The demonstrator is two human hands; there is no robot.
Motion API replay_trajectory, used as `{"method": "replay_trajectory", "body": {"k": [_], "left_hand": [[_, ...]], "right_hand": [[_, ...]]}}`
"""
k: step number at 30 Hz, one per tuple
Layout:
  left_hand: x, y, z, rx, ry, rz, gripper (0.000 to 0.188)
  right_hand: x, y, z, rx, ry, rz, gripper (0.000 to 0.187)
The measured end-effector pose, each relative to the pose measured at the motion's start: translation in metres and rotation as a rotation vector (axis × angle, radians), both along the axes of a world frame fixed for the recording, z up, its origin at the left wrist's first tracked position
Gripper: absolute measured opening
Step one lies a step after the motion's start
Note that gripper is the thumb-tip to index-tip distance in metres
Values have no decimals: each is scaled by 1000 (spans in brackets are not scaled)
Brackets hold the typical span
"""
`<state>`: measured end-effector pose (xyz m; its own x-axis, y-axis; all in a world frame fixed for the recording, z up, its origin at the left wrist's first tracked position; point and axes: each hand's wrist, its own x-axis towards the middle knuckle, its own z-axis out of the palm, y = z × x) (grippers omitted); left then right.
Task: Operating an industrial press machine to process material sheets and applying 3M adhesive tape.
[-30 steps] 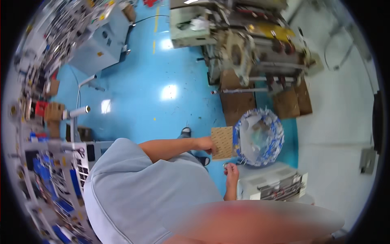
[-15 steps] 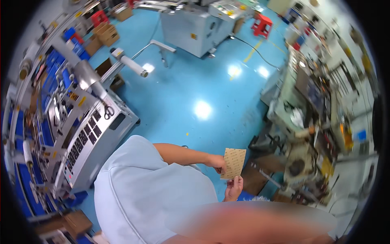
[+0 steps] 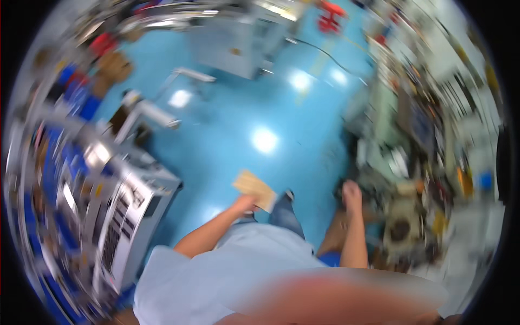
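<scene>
My left hand [image 3: 246, 203] is closed on the lower edge of a tan rectangular sheet [image 3: 254, 187], which tilts over the blue floor in front of my body. Apart from the sheet, my right hand [image 3: 352, 193] is stretched forward on the right, beside the cluttered workbench [image 3: 374, 138]. Motion smears its fingers, so I cannot make out their shape or anything in them. My jeans and one shoe [image 3: 290, 195] show just right of the sheet.
On the left stands a white machine cabinet [image 3: 172, 181] with rollers and dark panels. A grey cabinet [image 3: 227, 49] is at the far side, near a red stool [image 3: 329, 16] and a cable [image 3: 330, 58] on the floor. Cardboard boxes [image 3: 115, 66] lie far left.
Both hands were together at the sheet. The right hand has let go and moved forward and right, while the left has carried the sheet leftward. The view has turned and blurred.
</scene>
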<state>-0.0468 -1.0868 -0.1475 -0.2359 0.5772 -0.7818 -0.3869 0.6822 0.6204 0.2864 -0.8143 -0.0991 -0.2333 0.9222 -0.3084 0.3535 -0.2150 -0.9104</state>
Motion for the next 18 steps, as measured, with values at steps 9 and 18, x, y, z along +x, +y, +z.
{"method": "replay_trajectory", "body": {"k": [9,18], "left_hand": [[-58,70,64,275,-65,627,32],[-46,198,213,876,-18,672,37]], "right_hand": [[30,262,-7,410,-638,-295,48],[69,337,-20,230,-1099,-100,70]]}}
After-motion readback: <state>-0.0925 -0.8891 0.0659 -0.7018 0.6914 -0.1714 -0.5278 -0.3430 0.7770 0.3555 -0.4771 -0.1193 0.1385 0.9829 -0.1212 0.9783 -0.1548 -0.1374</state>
